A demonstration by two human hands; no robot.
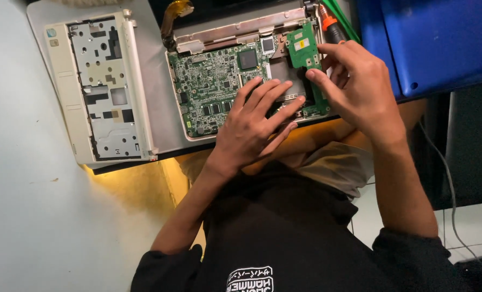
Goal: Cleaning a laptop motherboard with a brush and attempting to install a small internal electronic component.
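An opened white laptop base lies in front of me with its green motherboard bare. My left hand rests flat on the motherboard's near right part, fingers spread, holding nothing. My right hand pinches the small green circuit board at the base's right end between thumb and forefinger. A screwdriver with an orange and black handle pokes out just beyond that hand's fingers; whether the hand touches it is hidden.
A detached white laptop top cover lies inner side up at the left on a grey surface. A blue case sits at the upper right. An amber flex cable curls at the back. A thin cable hangs on the right.
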